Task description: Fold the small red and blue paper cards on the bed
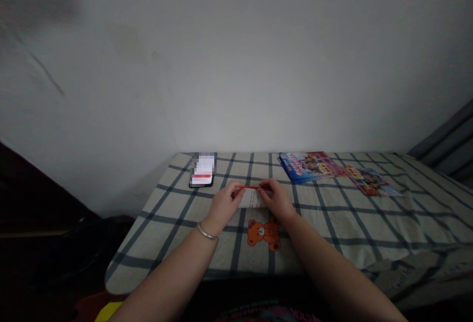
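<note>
Between both hands is a small sheet of paper [253, 199], white with dark printed lines on the side facing me and a narrow red strip along its top edge. My left hand [226, 201] pinches the left end of that red edge between thumb and fingers; a bangle circles the wrist. At the right end, my right hand [275, 198] grips the same edge with thumb and fingertips. The paper is held just above the checked tablecloth [207, 243], close to an orange bear picture [264, 234] on the cloth. Whether the sheet touches the cloth I cannot tell.
A phone [203, 169] with a lit, partly blurred screen lies at the back left of the table. Several colourful booklets [310, 165] are piled at the back right, with another printed sheet [373, 181] beside them. A pale wall [258, 65] borders the table's far edge.
</note>
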A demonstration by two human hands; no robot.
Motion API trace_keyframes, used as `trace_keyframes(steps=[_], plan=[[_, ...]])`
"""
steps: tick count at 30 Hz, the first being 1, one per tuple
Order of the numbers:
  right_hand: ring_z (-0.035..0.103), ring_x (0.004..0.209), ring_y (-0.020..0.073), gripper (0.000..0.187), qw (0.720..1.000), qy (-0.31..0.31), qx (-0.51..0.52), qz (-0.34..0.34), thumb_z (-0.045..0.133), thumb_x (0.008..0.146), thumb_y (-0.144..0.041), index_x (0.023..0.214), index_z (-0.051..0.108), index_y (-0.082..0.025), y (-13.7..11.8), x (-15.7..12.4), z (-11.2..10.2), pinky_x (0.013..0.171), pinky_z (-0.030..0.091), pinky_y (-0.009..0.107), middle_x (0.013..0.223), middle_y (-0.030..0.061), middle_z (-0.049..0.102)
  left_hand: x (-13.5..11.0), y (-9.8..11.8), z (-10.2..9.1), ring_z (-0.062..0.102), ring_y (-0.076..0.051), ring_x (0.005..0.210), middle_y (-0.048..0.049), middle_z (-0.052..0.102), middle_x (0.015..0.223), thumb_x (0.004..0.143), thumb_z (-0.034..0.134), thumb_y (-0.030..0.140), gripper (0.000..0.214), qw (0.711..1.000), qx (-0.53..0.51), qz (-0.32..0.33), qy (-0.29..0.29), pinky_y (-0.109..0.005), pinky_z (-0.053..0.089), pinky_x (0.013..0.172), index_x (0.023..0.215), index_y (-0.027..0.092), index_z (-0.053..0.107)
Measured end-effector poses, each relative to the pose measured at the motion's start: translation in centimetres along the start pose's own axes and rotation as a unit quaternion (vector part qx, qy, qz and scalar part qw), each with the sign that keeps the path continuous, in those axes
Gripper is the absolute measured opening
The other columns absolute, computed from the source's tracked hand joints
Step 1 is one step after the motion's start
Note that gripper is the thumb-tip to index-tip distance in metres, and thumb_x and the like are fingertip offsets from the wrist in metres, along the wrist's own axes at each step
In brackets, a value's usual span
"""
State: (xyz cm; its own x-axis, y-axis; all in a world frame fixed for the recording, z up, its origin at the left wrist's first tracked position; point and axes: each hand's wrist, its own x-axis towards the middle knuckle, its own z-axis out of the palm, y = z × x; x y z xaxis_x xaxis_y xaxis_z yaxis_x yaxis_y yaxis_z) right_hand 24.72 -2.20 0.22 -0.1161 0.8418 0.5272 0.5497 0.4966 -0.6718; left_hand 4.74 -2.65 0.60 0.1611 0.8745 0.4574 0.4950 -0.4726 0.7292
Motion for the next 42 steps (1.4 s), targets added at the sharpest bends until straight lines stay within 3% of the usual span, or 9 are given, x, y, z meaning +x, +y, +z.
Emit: trace_keyframes(steps=[4, 8, 11, 16, 22, 32, 37, 40, 42], plan=[[0.064, 0.084, 0.0197, 0.009, 1.0, -0.019, 0.003, 0.011, 0.058, 0.086, -0.027, 0.093, 0.061, -0.022, 0.0, 0.0, 0.0, 0.076, 0.051, 0.034, 0.091, 0.0047, 0.068, 0.1, -0.2, 0.0, 0.068, -0.018, 0.08, -0.0027, 0.07, 0.088, 0.09, 0.055, 0.032, 0.014, 1.0, -0.019, -0.009, -0.002, -0.031, 0.053, 0.073, 0.096, 0.021, 0.061], [0.062, 0.08, 0.0196, 0.005, 0.999, -0.021, -0.002, 0.024, 0.059, 0.084, -0.027, 0.085, 0.061, -0.022, 0.2, 0.0, 0.1, 0.072, 0.049, 0.032, 0.084, 0.0036, 0.067, 0.1, -0.4, 0.2, 0.068, -0.017, 0.088, -0.0034, 0.07, 0.094, 0.089, 0.056, 0.031, 0.019, 0.997, -0.082, -0.015, -0.001, -0.03, 0.053, 0.078, 0.104, 0.021, 0.055], [0.06, 0.077, 0.0185, 0.011, 0.998, 0.003, 0.026, 0.048, 0.057, 0.086, -0.03, 0.082, 0.062, -0.021, 0.3, 0.0, 0.0, 0.07, 0.047, 0.03, 0.081, 0.003, 0.066, 0.2, -0.6, 0.3, 0.067, -0.016, 0.082, -0.0019, 0.067, 0.089, 0.088, 0.056, 0.031, 0.018, 0.993, -0.113, -0.029, -0.005, -0.029, 0.053, 0.073, 0.101, 0.021, 0.052], [0.056, 0.07, 0.0169, 0.019, 0.99, 0.066, 0.084, 0.091, 0.054, 0.085, -0.037, 0.08, 0.061, -0.02, 0.3, 0.1, -0.4, 0.064, 0.045, 0.028, 0.075, 0.002, 0.063, 0.3, -0.5, 0.3, 0.064, -0.016, 0.077, -0.0033, 0.065, 0.088, 0.088, 0.055, 0.033, 0.015, 0.991, -0.116, -0.028, -0.064, -0.028, 0.051, 0.068, 0.093, 0.019, 0.058], [0.054, 0.068, 0.017, 0.02, 0.982, 0.097, 0.105, 0.121, 0.055, 0.082, -0.039, 0.076, 0.059, -0.021, 0.4, 0.3, -0.5, 0.062, 0.042, 0.028, 0.072, 0.001, 0.061, 0.3, -0.5, 0.2, 0.062, -0.017, 0.078, -0.0024, 0.065, 0.085, 0.087, 0.056, 0.03, 0.013, 0.996, -0.056, -0.013, -0.065, -0.03, 0.049, 0.074, 0.087, 0.019, 0.061], [0.055, 0.07, 0.0172, 0.019, 0.987, 0.066, 0.102, 0.101, 0.055, 0.082, -0.039, 0.076, 0.057, -0.021, 0.4, 0.3, -0.4, 0.066, 0.044, 0.028, 0.073, 0.0015, 0.061, 0.1, 0.3, 0.2, 0.059, -0.019, 0.074, -0.0024, 0.062, 0.076, 0.09, 0.05, 0.035, 0.023, 0.996, 0.061, -0.011, -0.058, -0.031, 0.044, 0.069, 0.075, 0.019, 0.058], [0.056, 0.07, 0.0177, 0.019, 0.986, 0.052, 0.105, 0.117, 0.054, 0.082, -0.038, 0.078, 0.058, -0.02, 0.3, 0.3, -0.3, 0.064, 0.044, 0.028, 0.074, 0.0019, 0.062, 0.4, -0.4, 0.1, 0.063, -0.018, 0.074, -0.0023, 0.064, 0.074, 0.093, 0.042, 0.038, 0.028, 0.995, -0.052, -0.055, -0.063, -0.031, 0.047, 0.07, 0.081, 0.019, 0.059], [0.056, 0.069, 0.0176, 0.02, 0.984, 0.04, 0.113, 0.13, 0.053, 0.082, -0.039, 0.079, 0.058, -0.021, 0.2, 0.2, -0.3, 0.062, 0.044, 0.027, 0.073, 0.0017, 0.062, 0.5, -0.9, 0.4, 0.066, -0.018, 0.08, -0.0057, 0.068, 0.094, 0.089, 0.05, 0.036, 0.023, 0.981, -0.169, -0.072, -0.063, -0.031, 0.052, 0.072, 0.101, 0.018, 0.058], [0.056, 0.069, 0.0175, 0.02, 0.984, 0.039, 0.115, 0.131, 0.053, 0.082, -0.039, 0.078, 0.059, -0.021, 0.1, 0.2, -0.3, 0.061, 0.044, 0.027, 0.073, 0.0016, 0.062, 0.5, -1.2, 0.5, 0.066, -0.019, 0.084, -0.0067, 0.068, 0.1, 0.088, 0.05, 0.035, 0.027, 0.975, -0.194, -0.078, -0.074, -0.032, 0.053, 0.074, 0.107, 0.018, 0.058]])
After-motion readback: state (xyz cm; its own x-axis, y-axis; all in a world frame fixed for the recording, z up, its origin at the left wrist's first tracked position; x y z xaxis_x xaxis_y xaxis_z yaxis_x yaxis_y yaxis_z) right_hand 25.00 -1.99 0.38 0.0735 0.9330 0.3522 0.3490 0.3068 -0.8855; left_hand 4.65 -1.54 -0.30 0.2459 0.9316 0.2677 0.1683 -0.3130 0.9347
